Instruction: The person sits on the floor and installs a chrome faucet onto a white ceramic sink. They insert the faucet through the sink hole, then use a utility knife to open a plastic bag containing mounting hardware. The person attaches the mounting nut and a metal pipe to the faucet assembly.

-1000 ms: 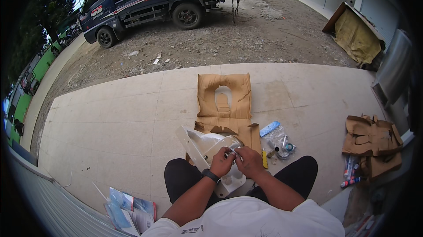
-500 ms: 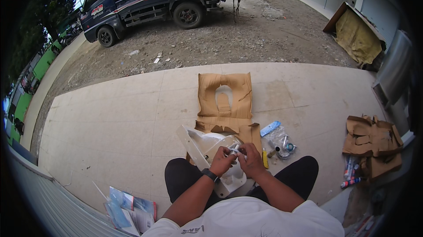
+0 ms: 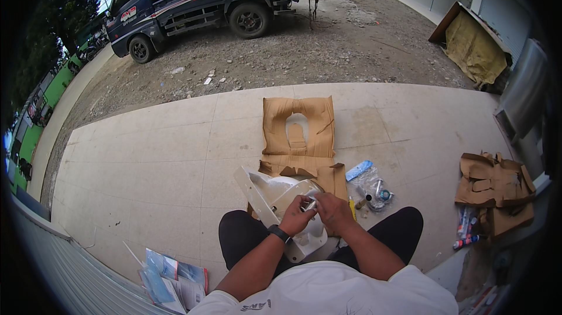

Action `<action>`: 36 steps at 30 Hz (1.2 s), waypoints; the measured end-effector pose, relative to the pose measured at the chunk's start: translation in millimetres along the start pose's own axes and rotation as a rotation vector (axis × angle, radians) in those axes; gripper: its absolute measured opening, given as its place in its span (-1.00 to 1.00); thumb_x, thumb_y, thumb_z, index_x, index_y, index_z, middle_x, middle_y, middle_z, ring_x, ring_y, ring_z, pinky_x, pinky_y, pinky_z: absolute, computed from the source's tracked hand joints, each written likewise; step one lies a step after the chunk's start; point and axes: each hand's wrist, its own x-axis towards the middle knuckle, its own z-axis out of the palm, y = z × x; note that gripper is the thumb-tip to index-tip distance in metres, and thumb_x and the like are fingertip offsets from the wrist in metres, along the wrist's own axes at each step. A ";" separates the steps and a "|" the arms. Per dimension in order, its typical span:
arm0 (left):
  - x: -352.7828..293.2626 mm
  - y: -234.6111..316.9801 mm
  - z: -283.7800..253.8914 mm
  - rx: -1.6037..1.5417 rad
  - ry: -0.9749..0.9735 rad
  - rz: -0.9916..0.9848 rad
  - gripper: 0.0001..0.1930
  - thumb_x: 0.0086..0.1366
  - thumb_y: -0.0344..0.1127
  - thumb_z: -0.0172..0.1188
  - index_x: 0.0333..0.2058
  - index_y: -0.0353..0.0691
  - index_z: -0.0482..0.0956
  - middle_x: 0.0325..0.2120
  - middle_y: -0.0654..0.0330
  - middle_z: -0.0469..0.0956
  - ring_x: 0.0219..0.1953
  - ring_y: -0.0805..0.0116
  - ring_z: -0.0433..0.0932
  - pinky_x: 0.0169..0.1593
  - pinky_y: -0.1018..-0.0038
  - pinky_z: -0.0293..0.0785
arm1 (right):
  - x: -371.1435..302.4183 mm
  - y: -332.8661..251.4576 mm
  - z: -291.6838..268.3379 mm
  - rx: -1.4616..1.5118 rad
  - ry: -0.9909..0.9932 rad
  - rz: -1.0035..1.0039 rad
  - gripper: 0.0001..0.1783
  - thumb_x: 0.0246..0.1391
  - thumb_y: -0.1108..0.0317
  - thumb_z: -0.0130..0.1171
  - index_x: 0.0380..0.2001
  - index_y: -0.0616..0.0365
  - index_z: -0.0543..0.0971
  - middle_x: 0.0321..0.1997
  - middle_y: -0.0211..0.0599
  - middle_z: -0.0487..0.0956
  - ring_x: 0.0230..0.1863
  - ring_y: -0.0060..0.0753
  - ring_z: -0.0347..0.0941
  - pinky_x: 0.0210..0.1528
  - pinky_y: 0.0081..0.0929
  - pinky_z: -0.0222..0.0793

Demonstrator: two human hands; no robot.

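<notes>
Between my knees a white ceramic bathroom fixture (image 3: 271, 197), its hollow underside showing, lies tilted partly on torn cardboard (image 3: 332, 181). Over it, both hands meet at a small silvery metal fitting (image 3: 312, 204), mostly covered by fingers. My left hand (image 3: 296, 214), closed round the fitting, has a dark band at the wrist. Closed at the fitting's right side is my right hand (image 3: 335, 212); the fingertips are partly hidden. Right of that hand lie a yellow tool handle (image 3: 352, 206) and a clear plastic bag with metal and blue parts (image 3: 377, 191).
A flattened carton (image 3: 313, 130) lies ahead, a blue packet (image 3: 359, 170) beside it. At far right are more cardboard (image 3: 492, 183) and tubes (image 3: 466, 230). Blue plastic packets (image 3: 170, 271) lie at lower left. Past the tiled floor (image 3: 146, 163), a dark pickup truck (image 3: 205, 4) stands on gravel.
My right hand has turned over the fitting, its back now more in view, covering more of it. My left hand has barely moved; the white fixture has stayed in place.
</notes>
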 end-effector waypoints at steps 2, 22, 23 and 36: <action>2.2 -3.1 0.5 -0.077 0.048 -0.009 -0.64 0.34 -0.35 0.29 0.04 -0.27 0.42 -0.16 0.12 0.57 -0.25 0.43 0.60 -0.18 0.49 0.57 | -0.6 1.1 1.2 0.016 0.011 -0.056 -0.57 0.16 0.41 0.24 0.12 0.18 0.54 -0.01 0.04 0.63 -0.03 0.09 0.61 0.01 -0.10 0.57; 2.4 6.6 0.6 -0.363 0.079 -0.124 -0.69 0.39 -0.29 0.30 -0.03 -0.25 0.41 -0.26 0.18 0.62 -0.34 0.45 0.62 -0.30 0.48 0.59 | -4.4 -6.3 6.4 0.119 0.066 0.009 -0.45 0.10 0.57 0.11 0.21 0.24 0.45 0.07 0.15 0.59 0.02 0.22 0.58 0.06 -0.02 0.54; 2.3 7.8 -0.8 -0.359 0.082 -0.119 -0.69 0.39 -0.26 0.30 -0.04 -0.24 0.42 -0.26 0.18 0.62 -0.35 0.45 0.62 -0.31 0.49 0.59 | -5.3 -7.9 7.1 0.109 0.062 -0.009 -0.45 0.10 0.58 0.11 0.21 0.23 0.45 0.07 0.13 0.59 0.02 0.21 0.58 0.05 -0.03 0.54; 0.7 11.8 -2.4 -0.385 0.077 -0.146 -0.68 0.39 -0.25 0.31 0.00 -0.24 0.45 -0.24 0.15 0.69 -0.35 0.47 0.63 -0.30 0.50 0.56 | -0.8 -10.0 2.8 0.127 0.074 -0.023 -0.45 0.06 0.64 0.10 0.18 0.21 0.48 0.03 0.09 0.60 0.05 0.20 0.56 0.07 -0.06 0.54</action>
